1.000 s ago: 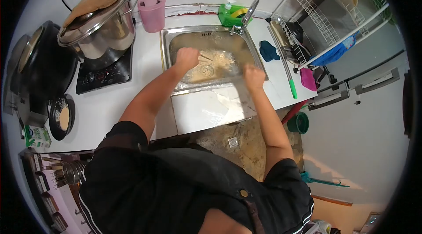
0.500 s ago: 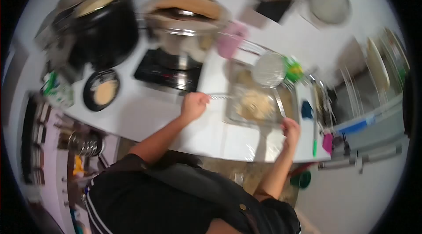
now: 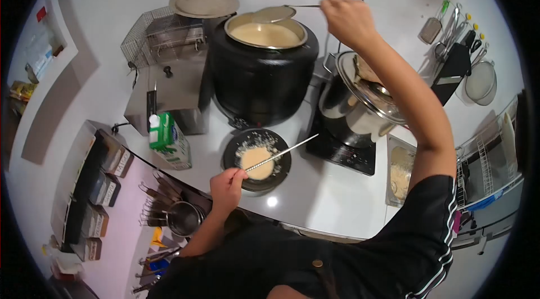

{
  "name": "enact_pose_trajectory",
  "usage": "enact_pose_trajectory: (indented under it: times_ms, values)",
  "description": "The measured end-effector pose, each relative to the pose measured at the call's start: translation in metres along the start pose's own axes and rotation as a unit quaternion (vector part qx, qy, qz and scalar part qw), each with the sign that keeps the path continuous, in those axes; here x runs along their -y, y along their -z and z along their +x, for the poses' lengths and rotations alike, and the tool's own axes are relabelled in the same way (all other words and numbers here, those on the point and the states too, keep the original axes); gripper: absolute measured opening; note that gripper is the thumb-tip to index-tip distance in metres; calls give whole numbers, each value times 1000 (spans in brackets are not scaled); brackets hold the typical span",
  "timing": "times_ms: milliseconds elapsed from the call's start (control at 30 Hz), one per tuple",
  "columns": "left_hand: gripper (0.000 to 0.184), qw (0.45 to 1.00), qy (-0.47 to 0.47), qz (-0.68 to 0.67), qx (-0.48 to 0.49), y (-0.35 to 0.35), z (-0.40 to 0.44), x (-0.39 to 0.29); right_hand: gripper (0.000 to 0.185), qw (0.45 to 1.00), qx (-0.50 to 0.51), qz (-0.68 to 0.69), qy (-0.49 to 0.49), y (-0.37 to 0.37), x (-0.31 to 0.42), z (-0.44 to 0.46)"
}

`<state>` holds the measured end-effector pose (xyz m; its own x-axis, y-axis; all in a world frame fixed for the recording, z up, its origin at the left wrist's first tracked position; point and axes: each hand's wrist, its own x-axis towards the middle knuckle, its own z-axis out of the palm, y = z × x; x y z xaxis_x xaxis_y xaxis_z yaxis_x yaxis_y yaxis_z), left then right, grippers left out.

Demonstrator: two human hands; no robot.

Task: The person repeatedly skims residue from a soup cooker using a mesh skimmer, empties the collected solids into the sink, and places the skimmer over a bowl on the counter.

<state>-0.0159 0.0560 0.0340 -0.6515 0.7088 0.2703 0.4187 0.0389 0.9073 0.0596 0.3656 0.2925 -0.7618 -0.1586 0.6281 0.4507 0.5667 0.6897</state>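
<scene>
My right hand [image 3: 349, 21] is raised at the back, closed around the thin handle of a round mesh skimmer [image 3: 274, 14]. The skimmer's disc sits at the rim of a large black pot [image 3: 261, 77], over pale creamy liquid [image 3: 264, 35]. Down at the front, my left hand [image 3: 228, 189] is closed on one end of a long, thin twisted metal rod [image 3: 287, 152]. That rod slants across a black bowl [image 3: 230, 155] with a pool of cream-coloured liquid [image 3: 256, 164] and whitish bits on its inside wall.
A steel pot [image 3: 351, 116] with a lid stands on a black induction cooker [image 3: 343, 155], under my right forearm. At left are a green-and-white carton [image 3: 171, 141] and a steel appliance [image 3: 174, 88]. A metal tray [image 3: 400, 172] with pale contents lies at right.
The view has swung left. My right hand has carried the skimmer from over the tray to the black pot. My left hand has moved with the rod to the black bowl.
</scene>
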Motion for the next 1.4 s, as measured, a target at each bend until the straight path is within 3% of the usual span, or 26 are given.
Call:
enact_pose_trajectory:
  times_ms: [100, 167, 267, 400, 467, 500, 567, 767, 1033, 1100, 1200, 1267, 1367, 1400]
  values:
    - [18, 995, 83, -58, -15, 26, -2, 19, 5, 994, 68, -33, 81, -41, 26, 49]
    - [18, 996, 72, -48, -11, 33, -2, 28, 8, 978, 114, -22, 176, -58, 39, 68]
    - [18, 997, 58, -46, -5, 39, -9, 33, 11, 966, 124, -1, 225, -79, 50, 83]
    - [17, 997, 53, -52, -26, 40, -17, 36, 9, 951, 186, 13, 246, -96, 55, 93]
    - [17, 993, 104, -41, -30, 42, -17, 33, 10, 932, 273, 21, 236, -96, 55, 94]
    - [17, 994, 101, -39, -34, 42, -17, 34, 10, 934, 269, 20, 234, -94, 52, 95]
    - [17, 990, 114, -66, -46, 40, -16, 36, 16, 944, 304, 28, 126, -89, 40, 98]
    - [17, 990, 118, -63, -38, 27, -9, 26, 26, 933, 356, 35, -26, -82, -18, 91]
    - [17, 993, 106, -58, -6, 17, -15, 22, 29, 921, 366, 71, -110, -89, -43, 62]
    - [18, 993, 98, -64, -17, 17, -16, 22, 26, 873, 443, 141, -148, -90, -40, 58]
    - [19, 989, 132, -62, -19, 21, -18, 16, 22, 825, 476, 234, -196, -101, -36, 50]
    - [20, 989, 136, -59, -26, 23, -19, 16, 19, 814, 482, 251, -204, -104, -32, 46]
    - [21, 986, 157, -55, -15, 27, -22, 18, 13, 723, 464, 426, -284, -124, -27, 34]
    - [21, 986, 158, -54, -16, 27, -23, 17, 13, 722, 464, 427, -283, -130, -26, 31]
